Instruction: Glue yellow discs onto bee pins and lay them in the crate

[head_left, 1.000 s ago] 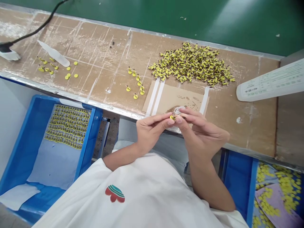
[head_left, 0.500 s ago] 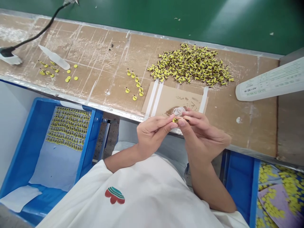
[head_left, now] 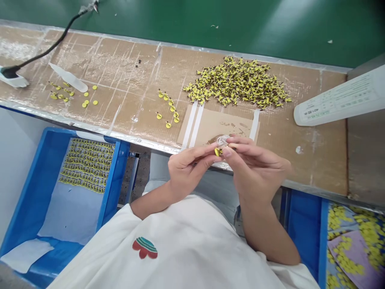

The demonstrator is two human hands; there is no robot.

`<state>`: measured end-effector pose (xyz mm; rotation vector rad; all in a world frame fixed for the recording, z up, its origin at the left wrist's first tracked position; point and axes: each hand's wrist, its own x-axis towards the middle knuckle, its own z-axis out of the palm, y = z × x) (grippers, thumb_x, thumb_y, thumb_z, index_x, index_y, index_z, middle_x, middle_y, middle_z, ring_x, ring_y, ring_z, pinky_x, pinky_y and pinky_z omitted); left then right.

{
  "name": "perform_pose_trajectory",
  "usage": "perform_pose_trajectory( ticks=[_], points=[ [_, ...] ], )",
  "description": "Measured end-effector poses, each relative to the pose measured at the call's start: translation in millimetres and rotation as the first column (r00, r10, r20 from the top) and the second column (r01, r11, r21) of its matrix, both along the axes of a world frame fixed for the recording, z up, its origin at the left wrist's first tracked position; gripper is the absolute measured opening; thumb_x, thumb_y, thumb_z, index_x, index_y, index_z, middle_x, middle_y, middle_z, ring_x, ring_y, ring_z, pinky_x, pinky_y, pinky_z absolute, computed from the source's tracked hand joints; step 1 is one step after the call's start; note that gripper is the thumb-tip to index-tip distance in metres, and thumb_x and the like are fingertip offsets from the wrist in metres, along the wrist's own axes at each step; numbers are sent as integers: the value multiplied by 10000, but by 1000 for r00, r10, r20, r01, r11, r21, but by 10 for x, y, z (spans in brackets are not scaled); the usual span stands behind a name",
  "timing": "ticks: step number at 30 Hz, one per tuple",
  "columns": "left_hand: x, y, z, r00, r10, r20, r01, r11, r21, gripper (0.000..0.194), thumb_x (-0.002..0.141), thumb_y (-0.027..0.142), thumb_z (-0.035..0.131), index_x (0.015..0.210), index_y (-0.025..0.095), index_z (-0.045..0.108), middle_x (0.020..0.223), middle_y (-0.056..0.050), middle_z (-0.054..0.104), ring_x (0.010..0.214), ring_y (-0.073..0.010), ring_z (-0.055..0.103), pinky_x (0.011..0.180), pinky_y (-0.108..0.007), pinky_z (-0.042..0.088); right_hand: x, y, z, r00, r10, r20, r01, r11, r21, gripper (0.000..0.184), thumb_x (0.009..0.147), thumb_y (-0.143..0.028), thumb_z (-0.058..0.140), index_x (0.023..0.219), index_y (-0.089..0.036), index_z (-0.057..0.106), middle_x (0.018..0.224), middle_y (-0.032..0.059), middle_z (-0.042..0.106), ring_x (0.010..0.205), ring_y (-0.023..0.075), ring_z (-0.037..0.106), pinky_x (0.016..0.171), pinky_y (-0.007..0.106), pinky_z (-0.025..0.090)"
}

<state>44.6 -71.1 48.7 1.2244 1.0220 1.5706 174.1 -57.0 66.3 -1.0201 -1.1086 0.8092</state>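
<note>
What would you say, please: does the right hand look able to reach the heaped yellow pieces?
Probably yes: the heaped yellow pieces lie beyond the cardboard pad with nothing tall between, though the right hand and left hand both hold a small yellow piece.

Bright, whitish light spreads fairly evenly over the surface [head_left: 120, 72], leaving shiny glare at far left. A pale reflected streak crosses the green panel [head_left: 180, 24] at upper right, where the extreme corner goes dark. Shadows are soft, deepening beneath the surface. The wide lens stretches the bottle [head_left: 337, 98] near the right edge. The pile [head_left: 237, 82] and the pinched figure [head_left: 217, 152] lack fine detail.
</note>
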Motion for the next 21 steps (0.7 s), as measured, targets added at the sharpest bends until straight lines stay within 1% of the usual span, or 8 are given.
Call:
perform_pose_trajectory(
  ticks=[2,5,7,10,13,15,18,21],
  points=[
    [-13,-7,-23,1000,20,3,-20,1000,-9,324,825,184,779,1127,300,781,946,-7,812,785,-150,770,762,-255,637,-12,12,7,1000,28,7,-28,1000,1,197,751,-147,847,877,-288,790,846,1,766,894,214,741,963,460,591],
    [-22,-7,-54,998,63,-14,-62,997,42,312,804,173,797,1091,294,792,965,-12,811,810,-153,772,760,-249,636,-33,23,10,999,37,19,-37,999,17,231,757,-128,837,880,-318,792,829,-14,761,880,212,738,979,468,581],
    [-19,-4,-66,996,86,-26,-84,994,73,313,798,168,802,1081,301,793,987,-14,810,841,-156,772,769,-247,633,-41,26,9,999,40,11,-40,999,29,238,751,-109,835,878,-305,790,839,-14,764,866,198,732,982,462,577],
    [-11,-2,-74,994,101,-47,-98,992,75,292,803,191,801,1073,302,795,993,-19,810,845,-163,771,768,-257,634,-39,28,7,998,54,-12,-54,998,18,228,742,-90,830,876,-270,787,875,-2,770,860,177,727,983,443,572],
    [-13,2,-75,992,103,-69,-97,992,77,286,807,196,798,1073,302,797,993,-20,810,845,-167,771,774,-263,632,-32,33,-2,999,54,-11,-54,999,-6,214,739,-93,828,873,-255,788,890,3,776,862,172,733,971,422,576],
    [-19,11,-74,993,95,-69,-89,992,93,315,811,170,789,1095,308,790,1010,-17,808,867,-167,771,787,-259,629,-32,40,-14,999,50,-16,-50,999,-11,207,738,-98,831,870,-252,788,894,6,779,872,173,737,967,414,579],
    [-25,36,-68,993,92,-70,-81,986,147,373,814,115,773,1129,313,777,1039,-11,804,908,-162,770,810,-249,623,-42,49,-35,998,46,-42,-46,999,2,199,745,-103,831,867,-253,786,887,5,781,879,171,739,983,426,577],
    [-20,68,-60,990,100,-102,-72,965,251,420,799,64,769,1155,287,767,1006,-16,808,889,-153,771,797,-238,622,-55,45,-44,998,24,-57,-25,1000,-12,184,752,-111,832,858,-255,787,880,0,782,866,163,740,1016,436,562]
  ],
)
